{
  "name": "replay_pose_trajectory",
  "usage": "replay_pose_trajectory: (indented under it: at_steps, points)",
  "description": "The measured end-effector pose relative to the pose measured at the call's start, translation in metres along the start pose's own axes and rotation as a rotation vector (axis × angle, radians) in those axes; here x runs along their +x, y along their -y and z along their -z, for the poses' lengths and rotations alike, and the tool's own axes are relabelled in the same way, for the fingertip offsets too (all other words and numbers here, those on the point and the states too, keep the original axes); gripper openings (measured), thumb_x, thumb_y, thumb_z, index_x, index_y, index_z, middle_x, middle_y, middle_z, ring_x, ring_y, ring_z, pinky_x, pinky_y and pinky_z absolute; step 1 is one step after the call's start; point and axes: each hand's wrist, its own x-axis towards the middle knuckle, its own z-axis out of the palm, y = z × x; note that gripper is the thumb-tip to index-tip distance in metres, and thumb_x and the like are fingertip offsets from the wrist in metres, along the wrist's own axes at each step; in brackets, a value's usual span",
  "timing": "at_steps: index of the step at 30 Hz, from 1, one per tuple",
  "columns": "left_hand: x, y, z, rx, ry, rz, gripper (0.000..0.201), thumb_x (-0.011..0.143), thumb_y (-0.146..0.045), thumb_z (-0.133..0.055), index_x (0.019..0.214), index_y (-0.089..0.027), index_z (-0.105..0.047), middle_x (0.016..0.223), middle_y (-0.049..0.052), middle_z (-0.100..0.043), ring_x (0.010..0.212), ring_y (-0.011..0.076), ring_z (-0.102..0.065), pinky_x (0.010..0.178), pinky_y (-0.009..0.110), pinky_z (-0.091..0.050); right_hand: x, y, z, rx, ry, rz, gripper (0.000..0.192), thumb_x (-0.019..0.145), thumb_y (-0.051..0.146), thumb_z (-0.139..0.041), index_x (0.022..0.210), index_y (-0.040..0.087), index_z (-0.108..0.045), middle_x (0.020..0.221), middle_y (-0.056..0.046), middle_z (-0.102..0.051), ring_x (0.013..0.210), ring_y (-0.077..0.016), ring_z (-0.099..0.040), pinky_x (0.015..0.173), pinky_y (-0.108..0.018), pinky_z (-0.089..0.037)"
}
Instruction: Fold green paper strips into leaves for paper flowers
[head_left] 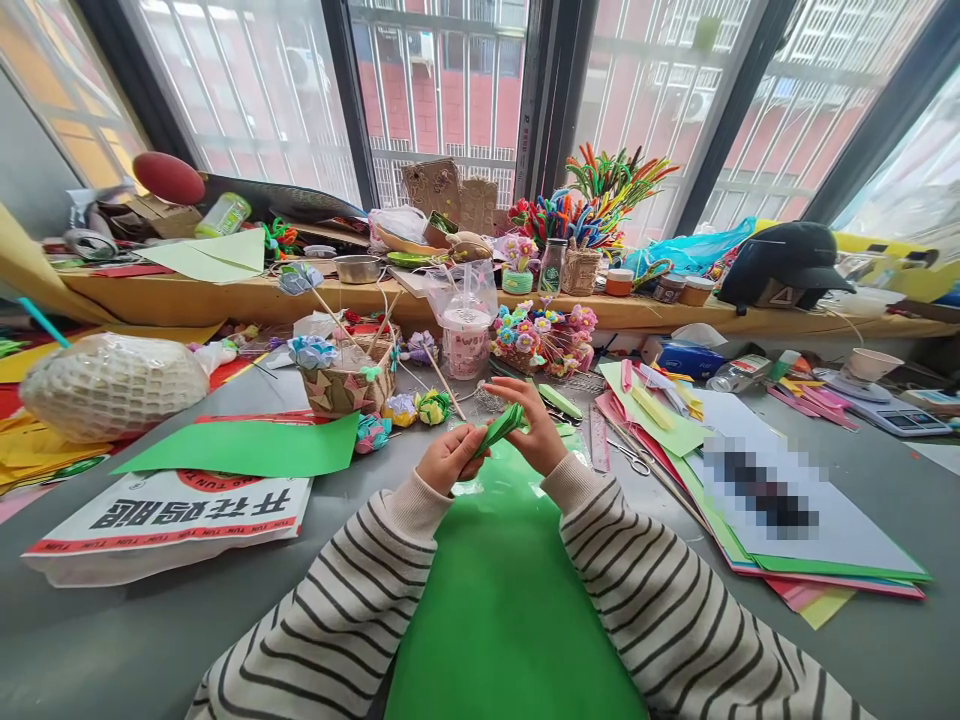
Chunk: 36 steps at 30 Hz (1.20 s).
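Note:
Between my two hands is a small stack of green paper pieces (501, 428), held above the green sheet (517, 600) that covers the table in front of me. My left hand (454, 455) pinches the lower left end of the stack. The fingers of my right hand (536, 425) are bent around its upper right end, touching it. A green paper sheet (247, 445) lies on a white printed bag (195, 515) to the left. Scissors (631, 456) and a pink ruler (599, 440) rest to the right of my hands.
Ahead stand a basket (349, 385) with paper flowers, a lidded cup (466, 340) and a bunch of colourful flowers (544, 335). Layered coloured paper (847, 540) lies at the right. A net-wrapped bundle (112, 390) is at the left. A crowded wooden ledge (420, 308) runs under the windows.

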Motion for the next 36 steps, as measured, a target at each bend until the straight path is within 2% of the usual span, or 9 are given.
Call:
replay_pose_trajectory:
  at_steps: [5, 9, 12, 16, 21, 24, 28, 31, 36]
  points:
    - [0.001, 0.002, 0.002, -0.006, 0.023, -0.027, 0.037, 0.061, -0.050, -0.051, 0.057, -0.014, -0.044, 0.032, -0.010, -0.027, 0.026, 0.0003, -0.020, 0.029, 0.015, -0.012, -0.004, -0.005, -0.009, 0.029, 0.030, 0.042, 0.012, 0.070, 0.022, -0.052, 0.079, 0.019, -0.060, 0.109, -0.006, -0.047, 0.101, -0.0179, -0.040, 0.087, -0.034, -0.029]
    - [0.002, 0.002, 0.006, 0.034, -0.066, -0.090, 0.036, 0.061, -0.049, -0.051, 0.058, -0.014, -0.044, 0.034, -0.010, -0.029, 0.028, 0.0004, -0.022, 0.030, 0.015, -0.014, -0.010, -0.009, -0.014, 0.057, 0.060, 0.020, 0.012, 0.072, 0.025, -0.050, 0.074, 0.017, -0.058, 0.082, -0.005, -0.060, 0.079, -0.0149, -0.052, 0.079, -0.032, -0.037]
    - [0.002, 0.000, 0.009, 0.135, -0.172, -0.156, 0.036, 0.063, -0.049, -0.048, 0.056, -0.015, -0.042, 0.036, -0.010, -0.027, 0.030, 0.0014, -0.024, 0.031, 0.015, -0.015, -0.017, -0.007, -0.013, -0.014, 0.115, 0.013, 0.012, 0.075, 0.024, -0.047, 0.072, 0.017, -0.057, 0.062, 0.000, -0.060, 0.060, -0.0108, -0.054, 0.081, -0.033, -0.034]
    - [0.001, -0.002, 0.011, 0.421, -0.344, -0.270, 0.034, 0.069, -0.046, -0.042, 0.053, -0.016, -0.038, 0.038, -0.008, -0.028, 0.034, 0.0036, -0.028, 0.036, 0.017, -0.024, -0.027, 0.001, -0.007, -0.187, 0.105, 0.109, 0.014, 0.076, 0.024, -0.044, 0.072, 0.016, -0.056, 0.061, -0.001, -0.058, 0.061, -0.0111, -0.051, 0.076, -0.030, -0.036]
    - [-0.001, -0.004, 0.015, 1.030, -0.443, -0.407, 0.030, 0.075, -0.037, -0.035, 0.055, -0.016, -0.042, 0.046, -0.004, -0.041, 0.041, 0.0064, -0.035, 0.046, 0.020, -0.030, -0.032, 0.008, -0.001, -0.333, 0.113, 0.248, 0.019, 0.079, 0.024, -0.040, 0.073, 0.016, -0.056, 0.062, -0.003, -0.054, 0.062, -0.0122, -0.046, 0.068, -0.026, -0.037]
    - [0.000, -0.003, 0.018, 1.302, -0.413, -0.465, 0.030, 0.076, -0.036, -0.032, 0.058, -0.016, -0.045, 0.050, -0.002, -0.046, 0.045, 0.0083, -0.040, 0.049, 0.021, -0.030, -0.032, 0.009, -0.001, -0.366, 0.096, 0.257, 0.020, 0.079, 0.024, -0.038, 0.073, 0.016, -0.057, 0.064, -0.004, -0.052, 0.064, -0.0129, -0.044, 0.065, -0.026, -0.036]
    - [0.002, 0.000, 0.022, 1.499, -0.307, -0.499, 0.033, 0.078, -0.035, -0.028, 0.059, -0.016, -0.046, 0.049, -0.001, -0.047, 0.046, 0.0096, -0.042, 0.048, 0.021, -0.029, -0.029, 0.009, 0.001, -0.350, 0.087, 0.237, 0.020, 0.080, 0.022, -0.037, 0.076, 0.015, -0.056, 0.066, -0.004, -0.051, 0.065, -0.0131, -0.041, 0.064, -0.026, -0.036]
    - [0.003, -0.001, 0.023, 1.515, -0.184, -0.468, 0.034, 0.078, -0.035, -0.028, 0.058, -0.015, -0.047, 0.049, -0.001, -0.047, 0.046, 0.0093, -0.041, 0.047, 0.020, -0.029, -0.025, 0.008, 0.005, -0.333, 0.086, 0.239, 0.020, 0.079, 0.022, -0.039, 0.075, 0.015, -0.056, 0.065, -0.004, -0.050, 0.065, -0.0136, -0.040, 0.064, -0.026, -0.036]
    - [0.003, -0.002, 0.021, 1.394, 0.052, -0.390, 0.034, 0.077, -0.036, -0.030, 0.056, -0.015, -0.046, 0.046, -0.003, -0.041, 0.044, 0.0078, -0.037, 0.045, 0.018, -0.028, -0.015, 0.003, 0.011, -0.261, 0.110, 0.232, 0.017, 0.077, 0.023, -0.042, 0.072, 0.016, -0.057, 0.066, -0.004, -0.049, 0.066, -0.0141, -0.040, 0.063, -0.027, -0.036]
